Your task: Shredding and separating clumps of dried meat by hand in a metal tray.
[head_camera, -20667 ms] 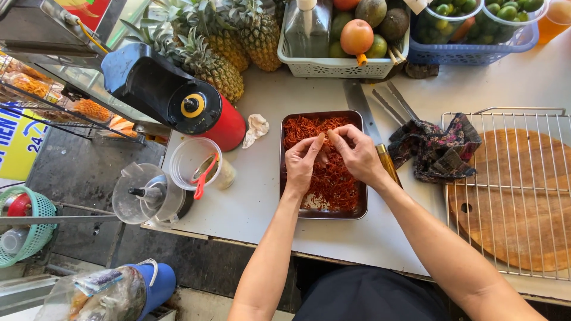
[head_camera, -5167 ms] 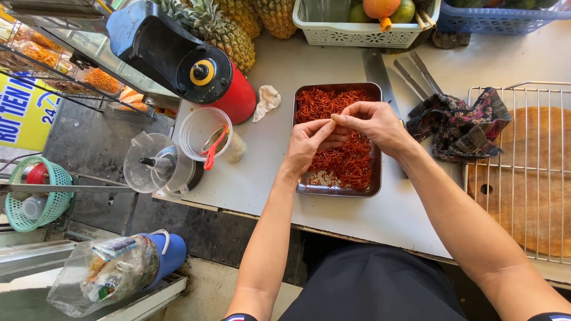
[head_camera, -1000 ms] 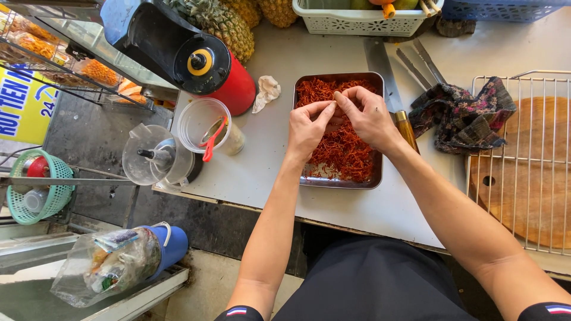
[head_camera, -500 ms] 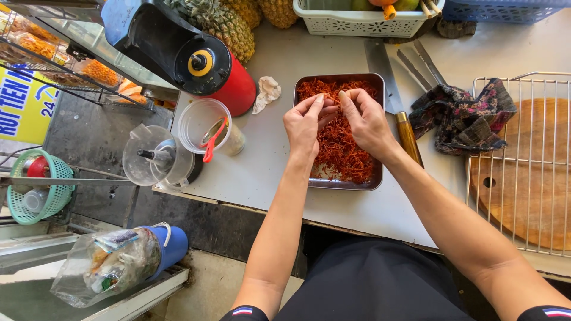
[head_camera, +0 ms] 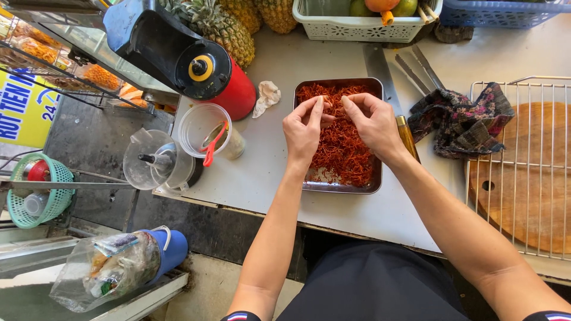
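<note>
Both hands hover over the metal tray (head_camera: 376, 89) of red-orange shreds (head_camera: 342, 148); the left hand (head_camera: 303, 128) and right hand (head_camera: 373, 122) seemingly pinch one strand between fingertips; the tray's long axis runs away from the person, the shreds directly beneath.

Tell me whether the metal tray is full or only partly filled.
Partly filled. Red shreds cover most of the tray, but bare metal shows at its near left corner. Both hands pinch shreds above it.
</note>
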